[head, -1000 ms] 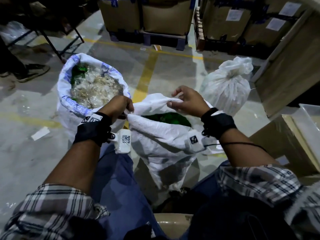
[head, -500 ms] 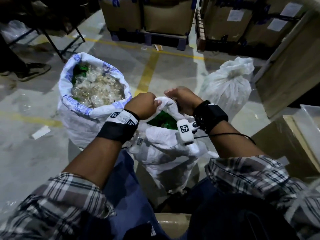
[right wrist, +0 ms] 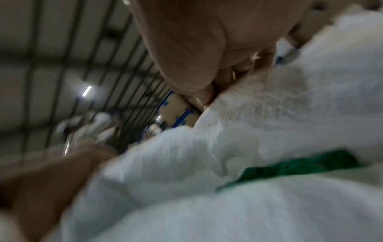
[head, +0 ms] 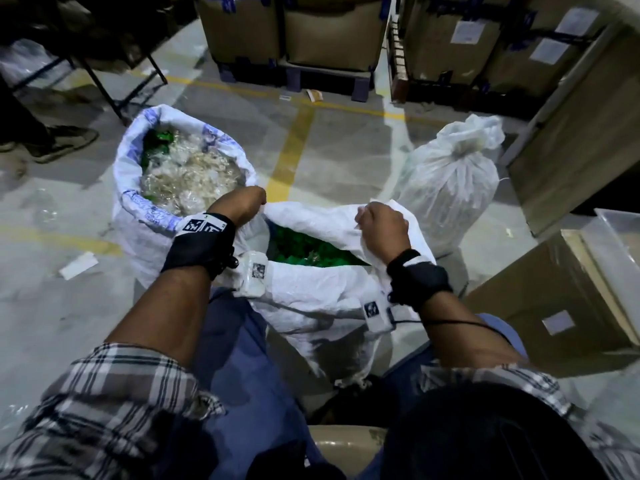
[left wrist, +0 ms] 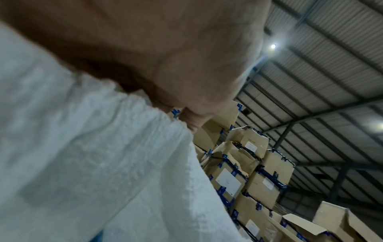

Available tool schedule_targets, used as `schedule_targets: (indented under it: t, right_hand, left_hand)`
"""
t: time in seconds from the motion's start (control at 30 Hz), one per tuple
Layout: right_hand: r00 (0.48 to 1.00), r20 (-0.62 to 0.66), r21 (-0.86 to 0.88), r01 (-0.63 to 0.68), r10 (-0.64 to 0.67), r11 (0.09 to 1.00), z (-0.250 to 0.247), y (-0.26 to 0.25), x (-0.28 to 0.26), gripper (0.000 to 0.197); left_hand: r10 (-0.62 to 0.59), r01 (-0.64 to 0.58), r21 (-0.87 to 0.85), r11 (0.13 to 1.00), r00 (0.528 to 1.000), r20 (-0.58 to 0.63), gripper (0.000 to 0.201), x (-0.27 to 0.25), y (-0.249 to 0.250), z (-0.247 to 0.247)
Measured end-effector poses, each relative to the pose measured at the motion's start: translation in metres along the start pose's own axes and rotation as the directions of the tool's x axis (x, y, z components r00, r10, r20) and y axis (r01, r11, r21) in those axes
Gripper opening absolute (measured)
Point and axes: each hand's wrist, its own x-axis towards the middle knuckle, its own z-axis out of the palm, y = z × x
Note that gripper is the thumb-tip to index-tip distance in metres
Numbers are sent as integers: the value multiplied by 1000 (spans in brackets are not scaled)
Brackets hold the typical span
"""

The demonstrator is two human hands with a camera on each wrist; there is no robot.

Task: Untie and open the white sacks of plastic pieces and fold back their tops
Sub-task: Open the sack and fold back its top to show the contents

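Near sack [head: 311, 292] is sitting on the floor between the person's knees, mouth already open, green pieces [head: 304, 249] showing inside. Left hand [head: 239, 204] is fisting the rim at 10 o'clock of the mouth; right hand [head: 382, 230] is fisting the rim at 2 o'clock. Both grips are fully curled on woven fabric, nothing else in them. The right wrist view is confirming fingers [right wrist: 204, 96] pinching the hem; it's blurred, so the hand is likely moving.

Step in hand, my read: spreading the mouth, then rolling the top outward into a cuff.

How to do it well:
- Be pulling both fists apart evenly, keeping the rim taut so it's folding cleanly.
- Be turning wrists outward and down, rolling fabric over the outside, not inward onto the pieces.
- Be working round the rim in stages; near edge at 6 o'clock is sagging.
- Be keeping the sack upright against the knees; tipping risks spilling.

At 11 o'clock, touching it, the finished sack [head: 138, 216] is showing the target: cuffed top, contents exposed. Farther at 1 o'clock, a tied sack [head: 450, 181] is waiting, knot not yet undone.
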Motion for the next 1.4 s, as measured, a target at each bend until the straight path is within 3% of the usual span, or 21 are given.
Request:
schedule_targets:
  t: [0.03,0.1,0.17,0.27,0.3,0.37,0.43,0.5,0.6,0.63,0.7,0.77,0.8,0.9,0.97,1.03,1.1,1.13,1.2,1.3,1.4]
  right_hand:
    - [997,44,229,-73,65,971,-6,0,5,27]
    - [999,51,260,-6,-7,966,-17,-2,10,30]
    - [984,19,-65,180,-179,982,-17,-3,8,34]
    - [936,130,-538,343,-326,770,-1,-10,-7,47]
    - [928,155,-604,361,-340,710,5,-13,-11,45]
    - [939,121,-613,326,-322,720,13,-18,-13,35]
    - [975,71,-437,221,-212,872,13,-23,-7,30]
    - [985,148,-117,110,-92,987,10,-27,2,35]
    - [970,237,151,24,-60,988,-2,-35,12,45]
    - [968,247,196,-5,-44,981,-5,-39,14,45]
    - [948,320,355,-129,10,926,-8,-46,19,37]
    - [898,436,500,-296,58,814,-7,-53,22,17]
    - [862,499,538,-383,82,751,-7,-55,23,10]
    - [772,628,565,-538,96,626,-12,-50,22,10]
    - [758,651,585,-543,51,602,-14,-44,19,15]
    - [829,560,616,-431,18,659,-16,-45,13,23]
    - [932,360,613,-200,-44,765,-16,-50,5,28]
    - [967,245,528,-71,-72,846,-16,-51,2,24]
    - [991,18,59,135,-136,989,-12,-45,-7,38]
    - [911,-192,-526,219,-366,822,0,-33,-33,49]
    - [948,-138,-534,173,-287,828,6,-22,-30,21]
  left_hand:
    - [-3,3,-50,999,1000,-2,42,1,-2,-2]
    - [-19,20,-102,995,1000,5,21,1,-4,-7]
    - [-32,29,-110,993,999,-24,19,-2,-5,-11]
    - [-1,0,-105,994,1000,-13,14,-3,-5,-10]
    - [3,-4,-123,992,1000,-7,17,-1,-5,-8]
    - [-5,4,-120,993,1000,-9,25,1,-4,-7]
    - [-19,15,-76,997,999,-43,23,-2,-2,-9]
    - [-25,28,36,999,996,-82,30,-2,-4,-12]
    - [39,42,305,951,966,-256,45,-6,-3,-12]
    - [142,-22,345,938,934,-327,45,-11,1,-9]
    - [476,-341,395,853,818,-323,43,-21,11,4]
    - [703,-580,468,667,698,-136,35,-30,21,22]
    - [736,-611,523,594,675,-47,31,-31,25,30]
    - [688,-584,549,599,725,21,31,-22,29,41]
    - [659,-576,538,615,750,49,31,-13,29,41]
    - [623,-546,561,622,779,67,25,-6,28,40]
    - [548,-463,578,672,836,31,26,1,28,35]
    - [497,-405,575,712,868,-4,26,4,28,32]
    - [360,-259,500,826,926,-115,31,12,30,21]
    - [200,-134,340,931,965,-167,41,18,35,8]
    - [123,-96,210,973,986,-117,37,17,37,3]
